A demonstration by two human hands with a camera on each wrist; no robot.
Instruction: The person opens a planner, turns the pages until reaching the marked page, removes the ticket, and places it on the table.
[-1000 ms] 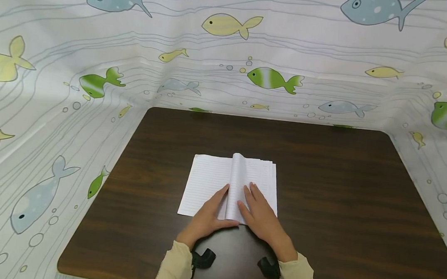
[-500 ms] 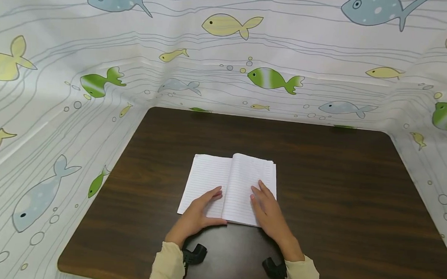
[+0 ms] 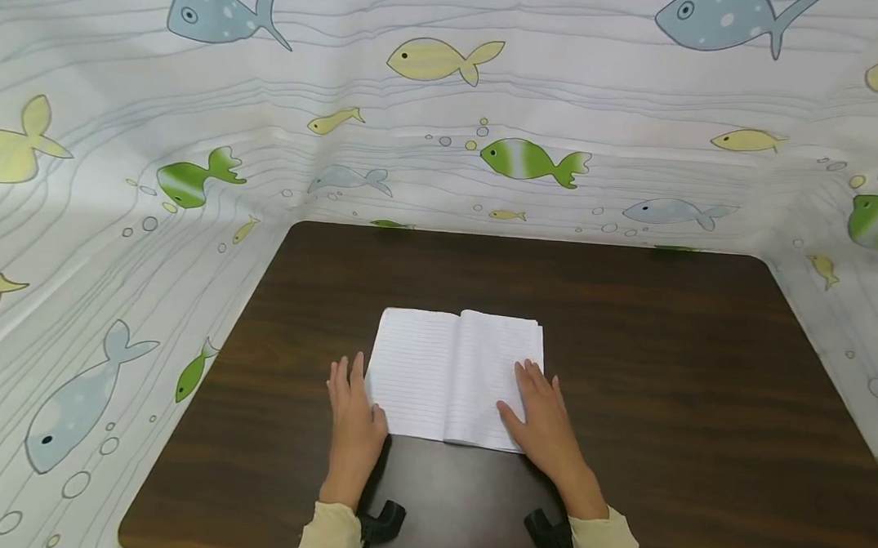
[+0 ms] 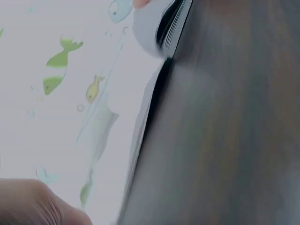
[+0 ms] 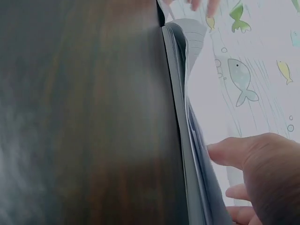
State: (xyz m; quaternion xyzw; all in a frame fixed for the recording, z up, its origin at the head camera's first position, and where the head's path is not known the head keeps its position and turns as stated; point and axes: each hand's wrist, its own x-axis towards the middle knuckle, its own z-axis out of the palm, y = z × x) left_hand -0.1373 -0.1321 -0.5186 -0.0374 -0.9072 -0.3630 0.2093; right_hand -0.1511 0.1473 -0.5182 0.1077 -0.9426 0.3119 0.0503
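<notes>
An open lined notebook [image 3: 416,371] lies on the dark wooden table, its ruled pages facing up. At its left edge is my left hand [image 3: 353,434], fingers straight and pointing away from me, thumb by the lower left corner. My right hand [image 3: 550,430] rests on the outer part of the right page with fingers extended and thumb spread. From the right wrist, the thumb [image 5: 229,150] touches the page near the stacked sheets' edge, and the page bulges up by the spine. Part of the left thumb [image 4: 42,206] shows over the page in the left wrist view.
The brown tabletop [image 3: 662,382] spreads around the notebook. Behind and at both sides rises a white fish-print cloth [image 3: 415,158]. Black straps with wrist cameras [image 3: 384,523] sit below the cream sleeves [image 3: 332,535].
The raised page has come down flat on the right side. My left hand has moved left from the spine to the outer edge; the right hand has slid right across the page.
</notes>
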